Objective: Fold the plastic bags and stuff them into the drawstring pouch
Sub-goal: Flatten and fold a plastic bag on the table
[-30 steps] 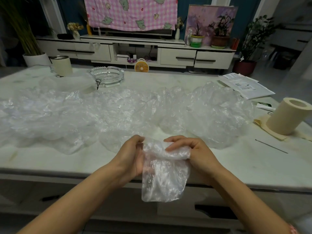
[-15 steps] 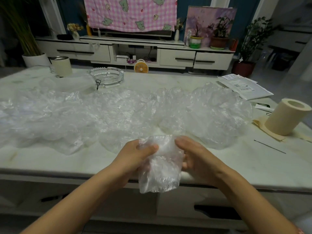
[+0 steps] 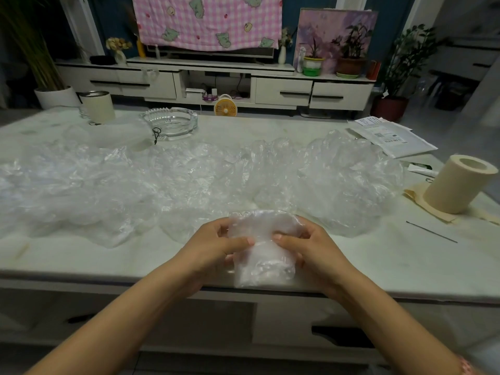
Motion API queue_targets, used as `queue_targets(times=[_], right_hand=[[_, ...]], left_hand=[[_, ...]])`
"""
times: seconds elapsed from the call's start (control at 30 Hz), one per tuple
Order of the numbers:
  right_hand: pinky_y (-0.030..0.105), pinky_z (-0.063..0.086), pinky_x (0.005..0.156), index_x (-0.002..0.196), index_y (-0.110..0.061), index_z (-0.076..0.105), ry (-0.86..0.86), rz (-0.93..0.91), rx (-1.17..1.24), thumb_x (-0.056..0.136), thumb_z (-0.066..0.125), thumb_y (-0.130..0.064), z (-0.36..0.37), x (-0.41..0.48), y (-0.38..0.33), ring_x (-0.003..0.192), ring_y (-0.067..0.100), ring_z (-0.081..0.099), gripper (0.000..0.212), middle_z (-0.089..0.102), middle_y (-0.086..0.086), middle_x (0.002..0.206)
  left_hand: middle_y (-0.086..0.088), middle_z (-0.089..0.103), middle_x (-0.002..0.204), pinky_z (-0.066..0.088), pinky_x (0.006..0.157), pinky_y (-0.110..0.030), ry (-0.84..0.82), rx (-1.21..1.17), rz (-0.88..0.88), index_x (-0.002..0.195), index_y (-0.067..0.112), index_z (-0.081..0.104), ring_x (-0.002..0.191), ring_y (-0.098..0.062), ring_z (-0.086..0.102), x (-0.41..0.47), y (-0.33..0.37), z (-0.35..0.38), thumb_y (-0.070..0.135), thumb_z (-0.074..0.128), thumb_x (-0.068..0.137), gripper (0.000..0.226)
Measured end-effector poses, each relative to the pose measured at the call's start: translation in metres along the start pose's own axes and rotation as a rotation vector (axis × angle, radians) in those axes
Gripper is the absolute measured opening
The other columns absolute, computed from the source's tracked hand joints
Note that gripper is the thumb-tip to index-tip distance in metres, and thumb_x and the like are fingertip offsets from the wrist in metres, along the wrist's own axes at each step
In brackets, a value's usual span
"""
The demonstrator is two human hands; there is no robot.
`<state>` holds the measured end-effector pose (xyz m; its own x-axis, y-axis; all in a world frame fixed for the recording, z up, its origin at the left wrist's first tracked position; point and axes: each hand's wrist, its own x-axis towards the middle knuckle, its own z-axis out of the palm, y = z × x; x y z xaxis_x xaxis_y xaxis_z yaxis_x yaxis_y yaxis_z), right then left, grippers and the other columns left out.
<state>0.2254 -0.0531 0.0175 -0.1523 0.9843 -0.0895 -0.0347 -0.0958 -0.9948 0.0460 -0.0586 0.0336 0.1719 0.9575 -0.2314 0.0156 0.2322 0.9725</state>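
A home living room: low TV cabinet (image 3: 216,85), potted plants (image 3: 351,55), marble coffee table (image 3: 108,255).

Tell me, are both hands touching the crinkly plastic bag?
Touching. The head view shows the left hand and right hand pinching the folded plastic bag, thumbs pressed on its front.

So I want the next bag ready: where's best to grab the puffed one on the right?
Probably its near edge, from the front with the right hand: the puffed bag lies free there, while its left side meets neighbouring bags.
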Motion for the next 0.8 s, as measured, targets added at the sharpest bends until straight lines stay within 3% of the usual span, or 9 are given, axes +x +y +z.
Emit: queue_targets(times=[0.13, 0.23, 0.37, 0.5, 0.57, 0.63, 0.7, 0.8], right_hand=[[0.028, 0.047, 0.07, 0.085, -0.009, 0.07, -0.026, -0.025, -0.037, 0.084, 0.053, 0.011, -0.004, 0.0, -0.002, 0.078, 0.019, 0.06, 0.026, 0.067, 0.006, 0.081], [0.031, 0.053, 0.077, 0.087, -0.008, 0.073, -0.057, -0.044, -0.032, 0.086, 0.053, 0.01, -0.004, -0.001, -0.006, 0.085, 0.022, 0.066, 0.028, 0.073, 0.008, 0.091], [0.025, 0.056, 0.07, 0.084, -0.005, 0.075, -0.094, -0.15, -0.119, 0.083, 0.054, 0.012, -0.004, -0.001, -0.005, 0.088, 0.019, 0.07, 0.027, 0.074, 0.002, 0.094], [0.021, 0.053, 0.07, 0.067, -0.004, 0.073, -0.033, -0.375, -0.234, 0.074, 0.063, 0.012, -0.005, 0.003, 0.004, 0.088, 0.012, 0.067, 0.02, 0.073, -0.002, 0.094], [0.014, 0.048, 0.073, 0.069, -0.015, 0.073, -0.01, -0.525, -0.394, 0.068, 0.062, 0.009, -0.005, 0.004, 0.01, 0.092, 0.004, 0.064, 0.027, 0.071, -0.006, 0.094], [0.009, 0.044, 0.078, 0.079, -0.025, 0.072, -0.048, -0.612, -0.59, 0.068, 0.051, 0.011, -0.004, 0.004, 0.012, 0.1, 0.001, 0.059, 0.043, 0.065, -0.01, 0.105], [0.009, 0.041, 0.083, 0.079, -0.031, 0.072, -0.183, -0.499, -0.68, 0.075, 0.05, 0.009, -0.006, 0.002, 0.008, 0.107, -0.002, 0.054, 0.046, 0.059, -0.015, 0.114], [0.014, 0.046, 0.085, 0.081, -0.026, 0.073, -0.194, -0.277, -0.401, 0.065, 0.044, -0.005, -0.012, -0.003, -0.009, 0.104, -0.001, 0.058, 0.039, 0.067, -0.014, 0.108]], left_hand=[[-0.007, 0.071, 0.085, 0.053, 0.058, -0.023, -0.006, -0.025, -0.076, 0.096, 0.008, 0.068, 0.069, -0.017, 0.066, -0.001, 0.0, 0.002, 0.0, 0.059, 0.087, 0.015], [-0.006, 0.071, 0.079, 0.051, 0.051, -0.025, -0.035, -0.057, -0.11, 0.095, 0.006, 0.07, 0.062, -0.017, 0.063, -0.002, 0.003, 0.005, 0.005, 0.061, 0.085, 0.014], [-0.015, 0.072, 0.095, 0.056, 0.066, -0.034, -0.083, -0.154, -0.157, 0.098, 0.006, 0.069, 0.076, -0.026, 0.067, -0.003, 0.002, 0.007, 0.009, 0.047, 0.089, 0.024], [-0.02, 0.07, 0.1, 0.057, 0.068, -0.037, -0.138, -0.428, -0.311, 0.114, 0.0, 0.058, 0.077, -0.027, 0.07, -0.001, 0.004, 0.004, 0.037, 0.028, 0.098, 0.051], [-0.017, 0.07, 0.106, 0.057, 0.071, -0.036, -0.206, -0.342, -0.318, 0.116, 0.007, 0.06, 0.089, -0.027, 0.07, -0.004, 0.004, 0.004, 0.052, 0.04, 0.092, 0.054], [-0.012, 0.072, 0.101, 0.057, 0.069, -0.032, -0.181, -0.178, -0.256, 0.111, 0.01, 0.063, 0.086, -0.023, 0.07, -0.006, 0.003, 0.006, 0.038, 0.058, 0.086, 0.037], [-0.009, 0.073, 0.094, 0.056, 0.064, -0.027, -0.036, -0.028, -0.146, 0.104, 0.009, 0.065, 0.079, -0.02, 0.07, -0.006, 0.002, 0.005, 0.016, 0.062, 0.087, 0.018], [-0.002, 0.069, 0.09, 0.054, 0.061, -0.019, 0.153, 0.238, 0.071, 0.093, 0.019, 0.063, 0.076, -0.015, 0.067, 0.0, 0.001, -0.003, 0.011, 0.064, 0.087, 0.011]])
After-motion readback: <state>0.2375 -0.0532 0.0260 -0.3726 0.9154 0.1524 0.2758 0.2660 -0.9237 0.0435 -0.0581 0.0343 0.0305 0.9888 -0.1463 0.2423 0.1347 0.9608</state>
